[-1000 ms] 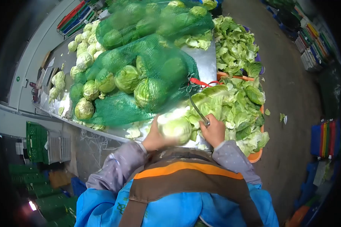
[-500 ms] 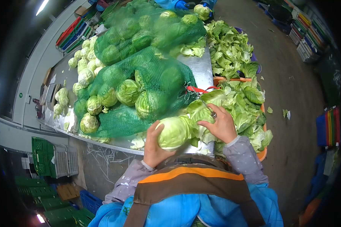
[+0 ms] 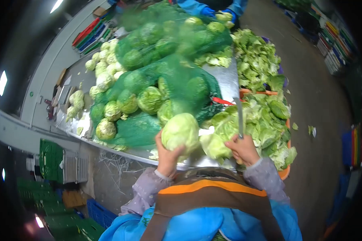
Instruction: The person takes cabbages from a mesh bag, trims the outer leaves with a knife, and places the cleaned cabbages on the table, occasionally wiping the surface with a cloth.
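Note:
A pale green cabbage point(image 3: 180, 131) rests in my left hand point(image 3: 167, 157), its fingers wrapped round the left side and underneath. My right hand point(image 3: 244, 151) is closed on a knife point(image 3: 240, 118), whose blade points up and away from me. Just left of the right-hand fingers is a loose cabbage leaf point(image 3: 214, 146), apart from the cabbage. Behind the cabbage lies a green net sack point(image 3: 136, 132) with several cabbages showing through its opening. A red strip point(image 3: 222, 101) lies at the sack's right end.
The metal table point(image 3: 225, 76) also bears a pile of trimmed cabbages point(image 3: 104, 79) at the left. An orange crate point(image 3: 286, 173) full of leaves stands at the right, with another leaf heap point(image 3: 255, 60) beyond it. A co-worker's blue-gloved hand point(image 3: 208, 11) shows at the far end.
The right hand has drawn away from the cabbage, a leaf has come apart from it, and the knife blade now stands upright. The left hand has lifted the cabbage slightly. The camera view has shifted.

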Demonstrator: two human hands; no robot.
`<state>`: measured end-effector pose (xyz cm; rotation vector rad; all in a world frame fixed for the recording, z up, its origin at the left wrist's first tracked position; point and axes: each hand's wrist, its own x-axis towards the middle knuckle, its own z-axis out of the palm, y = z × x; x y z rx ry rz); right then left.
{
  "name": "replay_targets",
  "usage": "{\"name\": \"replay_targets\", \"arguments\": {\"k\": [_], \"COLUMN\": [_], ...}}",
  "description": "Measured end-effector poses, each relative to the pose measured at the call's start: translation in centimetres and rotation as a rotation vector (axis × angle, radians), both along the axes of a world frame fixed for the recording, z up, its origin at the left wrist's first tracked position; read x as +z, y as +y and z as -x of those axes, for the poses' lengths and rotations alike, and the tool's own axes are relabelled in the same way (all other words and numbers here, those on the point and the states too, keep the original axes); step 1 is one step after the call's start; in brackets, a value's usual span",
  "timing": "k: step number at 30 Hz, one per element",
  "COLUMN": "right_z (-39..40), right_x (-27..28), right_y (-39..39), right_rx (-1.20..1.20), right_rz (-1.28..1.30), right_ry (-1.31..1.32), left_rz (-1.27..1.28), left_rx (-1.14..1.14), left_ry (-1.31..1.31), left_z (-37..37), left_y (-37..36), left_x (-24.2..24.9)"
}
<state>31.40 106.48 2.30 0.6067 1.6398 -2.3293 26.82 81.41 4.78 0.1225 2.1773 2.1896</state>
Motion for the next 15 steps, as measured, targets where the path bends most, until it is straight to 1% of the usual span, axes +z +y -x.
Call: {"name": "replay_targets", "arguments": {"k": [2,3,4,6,7,9,10,12,13,14,15], "right_z": [-1.5,-2.0,-1.6,-0.2,0.8,2.8,3.3,4.2,4.7,4.9,4.8], "right_x": [-2.2,-3.7,-4.7,-2.8,-1.6,0.6,1.7,3.1,2.2,1.0,1.1], "right_y": [0.6,1.6,2.8,4.5,4.1,3.0,2.1,0.0,-0.5,-0.8,-1.4], "right_rx": [0.047,0.029,0.006,0.044,0.072,-0.122,-0.086,0.113,0.16,0.196,0.166], "right_rz": [-0.289,-0.478,-0.667,-1.131,-1.136,-1.154,-1.15,-0.847,-0.884,-0.917,-0.909], "right_ry": [-0.003,0.06,0.132,0.076,0.108,0.605,0.64,0.546,0.602,0.654,0.567], "left_rz": [-0.752,-0.927,-1.128,-1.456,-1.474,-1.561,-1.585,-1.443,-1.339,-1.353,-1.312], "left_rx": [-0.115,-0.098,-0.143,-0.238,-0.22,-0.377,-0.357,-0.317,-0.212,-0.182,-0.078], "left_ry": [-0.53,-0.608,-0.713,-0.851,-0.814,-0.855,-0.811,-0.717,-0.646,-0.582,-0.48], "left_z": [1.0,1.2,1.6,2.1,2.3,2.4,2.4,2.7,3.1,3.8,4.5], "left_y": [-0.1,-0.6,-1.4,-2.4,-3.0,-4.3,-5.2,-7.4,-8.8,-10.8,-13.2], "left_x": [0.8,0.8,0.5,0.2,0.2,0.3,0.4,1.1,2.0,2.7,3.4]}}
